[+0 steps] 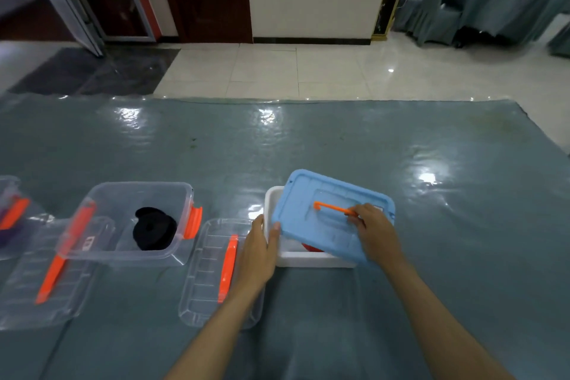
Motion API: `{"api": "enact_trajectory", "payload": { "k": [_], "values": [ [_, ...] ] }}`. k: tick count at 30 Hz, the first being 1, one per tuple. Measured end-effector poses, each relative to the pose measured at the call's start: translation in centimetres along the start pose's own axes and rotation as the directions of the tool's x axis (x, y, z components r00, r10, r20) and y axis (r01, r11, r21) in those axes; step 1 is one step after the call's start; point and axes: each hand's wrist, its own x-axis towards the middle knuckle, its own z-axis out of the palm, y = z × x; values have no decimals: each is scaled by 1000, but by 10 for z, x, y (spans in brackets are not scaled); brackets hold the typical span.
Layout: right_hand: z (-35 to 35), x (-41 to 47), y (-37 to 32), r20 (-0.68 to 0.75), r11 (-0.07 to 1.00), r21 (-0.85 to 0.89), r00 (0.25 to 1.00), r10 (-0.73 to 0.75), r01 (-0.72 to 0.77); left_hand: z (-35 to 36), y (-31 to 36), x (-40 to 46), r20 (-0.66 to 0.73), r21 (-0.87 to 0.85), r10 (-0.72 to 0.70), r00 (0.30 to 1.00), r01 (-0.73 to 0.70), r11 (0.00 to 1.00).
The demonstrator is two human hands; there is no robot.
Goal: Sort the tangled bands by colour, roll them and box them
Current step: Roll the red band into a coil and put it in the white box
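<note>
Taking the white box (308, 257) as the landmark: farthest to its left, at the edge of the view, stands a clear box (7, 194) with an orange latch and something purple inside, only partly visible. Nearer the white box lies a clear lid (40, 302) with an orange handle, flat on the blue-grey table cover (308, 139). Partly over that lid's far end stands an open clear box (132, 219) with orange latches, holding a rolled black band (154, 228). Just left of the white box lies a second clear lid (212, 268), also with an orange handle.

The left hand (259, 253) rests against the white box's left wall, thumb at the rim, fingertips touching the left edge of the blue lid (333, 219). That lid sits tilted and askew over the white box, leaving its near left part uncovered, where a bit of a red band (311, 247) shows. The right hand (373, 228) pinches the lid's orange handle (333, 208) at its right end.
</note>
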Motion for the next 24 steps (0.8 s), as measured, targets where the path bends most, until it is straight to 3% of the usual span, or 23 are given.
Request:
{"api": "enact_trajectory", "payload": {
  "k": [5,12,15,18,20,24],
  "values": [
    [18,7,-1,-7,957,-91,961,-276,275,17,5,13,-73,-155,-44,996,33,987],
    [14,10,4,-74,913,-215,927,-368,346,30,-7,8,-156,-252,-75,985,33,967],
    [13,2,3,-107,954,-260,977,-182,149,33,-12,1,-142,-283,-72,987,29,959],
    [13,-6,7,-31,980,-46,981,192,-193,35,-16,-10,-132,-259,-78,988,42,965],
    [13,-5,10,50,964,72,966,253,-256,35,-19,-13,-124,-251,-80,989,47,967],
    [13,-1,12,47,957,93,962,270,-274,34,-20,-9,-112,-190,-63,992,41,981]
  ]
}}
